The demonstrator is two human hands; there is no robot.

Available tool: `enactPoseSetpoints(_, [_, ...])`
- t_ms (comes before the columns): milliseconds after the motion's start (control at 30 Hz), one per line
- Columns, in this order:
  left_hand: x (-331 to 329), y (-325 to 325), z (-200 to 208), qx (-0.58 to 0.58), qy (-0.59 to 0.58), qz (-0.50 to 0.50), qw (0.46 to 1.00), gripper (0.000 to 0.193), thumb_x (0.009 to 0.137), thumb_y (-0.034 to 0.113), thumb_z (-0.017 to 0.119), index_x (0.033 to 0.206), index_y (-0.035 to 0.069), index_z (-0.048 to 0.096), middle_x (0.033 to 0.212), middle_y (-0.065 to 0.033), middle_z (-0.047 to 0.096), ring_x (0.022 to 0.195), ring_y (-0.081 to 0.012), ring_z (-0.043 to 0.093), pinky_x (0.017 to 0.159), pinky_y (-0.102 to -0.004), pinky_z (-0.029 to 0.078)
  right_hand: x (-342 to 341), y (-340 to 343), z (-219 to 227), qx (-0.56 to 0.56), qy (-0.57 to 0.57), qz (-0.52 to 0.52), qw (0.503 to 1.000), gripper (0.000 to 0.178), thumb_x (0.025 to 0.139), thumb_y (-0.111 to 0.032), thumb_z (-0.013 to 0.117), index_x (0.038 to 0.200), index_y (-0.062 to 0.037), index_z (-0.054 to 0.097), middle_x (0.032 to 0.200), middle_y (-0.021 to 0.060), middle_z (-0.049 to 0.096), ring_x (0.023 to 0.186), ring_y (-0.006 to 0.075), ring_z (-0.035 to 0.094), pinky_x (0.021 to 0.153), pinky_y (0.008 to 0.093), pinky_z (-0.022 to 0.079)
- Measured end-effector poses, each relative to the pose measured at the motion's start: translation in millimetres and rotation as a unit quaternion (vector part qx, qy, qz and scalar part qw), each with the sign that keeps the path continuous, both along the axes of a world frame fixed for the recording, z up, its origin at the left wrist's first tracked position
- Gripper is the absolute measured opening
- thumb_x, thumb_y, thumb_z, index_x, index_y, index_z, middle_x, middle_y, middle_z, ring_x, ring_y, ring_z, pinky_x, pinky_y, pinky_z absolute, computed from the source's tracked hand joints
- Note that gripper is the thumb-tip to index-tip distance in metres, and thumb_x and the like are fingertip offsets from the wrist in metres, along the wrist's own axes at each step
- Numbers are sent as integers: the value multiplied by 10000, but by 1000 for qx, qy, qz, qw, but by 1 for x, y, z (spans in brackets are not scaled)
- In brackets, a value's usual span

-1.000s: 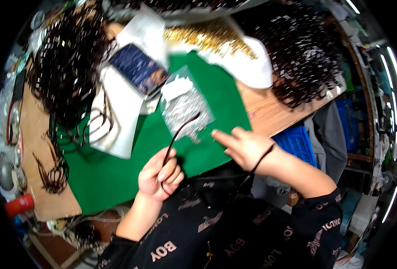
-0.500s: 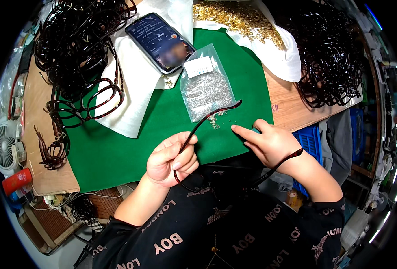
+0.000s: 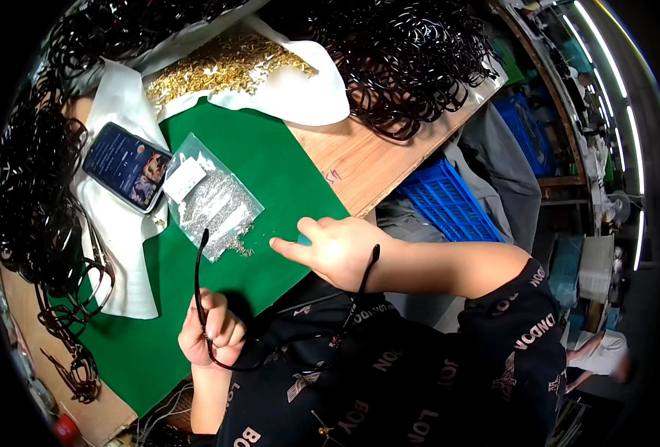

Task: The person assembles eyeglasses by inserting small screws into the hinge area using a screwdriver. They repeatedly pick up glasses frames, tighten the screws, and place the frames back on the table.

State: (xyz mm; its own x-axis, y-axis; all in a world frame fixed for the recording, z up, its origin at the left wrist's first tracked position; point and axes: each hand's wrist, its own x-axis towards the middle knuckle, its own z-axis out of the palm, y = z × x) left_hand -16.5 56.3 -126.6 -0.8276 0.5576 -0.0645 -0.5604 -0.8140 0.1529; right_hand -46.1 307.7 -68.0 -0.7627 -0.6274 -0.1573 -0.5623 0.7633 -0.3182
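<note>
Low in the frame, left of centre, the left hand (image 3: 212, 335) is closed around a thin black hoop (image 3: 199, 279), whose free end stands up toward the middle of the picture while the rest curves along the lap to the right wrist; held at one point only, the springy band could twist or slip out. At centre, the right hand (image 3: 337, 249) points its forefinger onto the green mat (image 3: 270, 171), other fingers loosely curled, gripping nothing, the tip just beside loose silver bits (image 3: 240, 247); a careless sweep could scatter them off the near edge. Behind them lies a clear bag of silver pieces (image 3: 214, 203), which the hoop's swinging end could catch; left of it a phone (image 3: 127, 165) rests on white cloth (image 3: 121, 223). Farther off, gold pieces (image 3: 222, 65) heap at upper centre and black hoop piles (image 3: 412, 59) overhang the wooden bench (image 3: 374, 160); these could slide.
</note>
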Motion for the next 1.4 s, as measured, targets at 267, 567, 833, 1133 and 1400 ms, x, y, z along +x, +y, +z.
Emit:
enactPoseSetpoints(267, [-6, 2, 5, -14, -45, -39, 998, 271, 933, 216, 452, 1078, -12, 467, 759, -4, 393, 470, -74, 269, 472, -235, 253, -4, -41, 28, -378, -683, -223, 584, 363, 922, -152, 451, 1277, -79, 421, 600, -8, 469, 439, 50, 420, 380, 184, 331])
enactPoseSetpoints(567, [-4, 4, -1, 17, -16, -21, 1000, 269, 921, 203, 487, 1066, -23, 504, 914, -30, 435, 448, -54, 266, 435, -209, 262, -7, -64, 34, -387, -701, -221, 557, 351, 926, -186, 461, 1248, -52, 420, 737, 7, 531, 466, 60, 437, 386, 180, 343])
enactPoseSetpoints(833, [-2, 2, 0, 2, -62, -30, 998, 306, 943, 229, 434, 1135, -1, 496, 694, -50, 492, 565, -142, 458, 553, -288, 423, -4, -66, 32, -394, -709, -237, 535, 308, 926, -233, 476, 1176, -58, 438, 811, 14, 545, 500, 69, 492, 395, 176, 362])
enactPoseSetpoints(1133, [5, 1, 3, -24, -58, -32, 998, 327, 928, 226, 462, 1150, -8, 517, 988, -173, 594, 670, -215, 568, 602, -372, 499, 3, -60, 23, -385, -673, -211, 596, 271, 900, -241, 526, 1098, -65, 468, 818, 52, 575, 582, 107, 562, 448, 205, 407])
enactPoseSetpoints(1400, [4, -89, 39, -219, -49, 257, 940, 326, 975, 237, 352, 1137, -10, 489, 829, -8, 460, 463, -54, 256, 436, -215, 248, 18, -21, 8, -178, -47, -182, 966, 288, 823, -115, 577, 1101, -41, 561, 806, 155, 570, 673, 332, 580, 601, 373, 484])
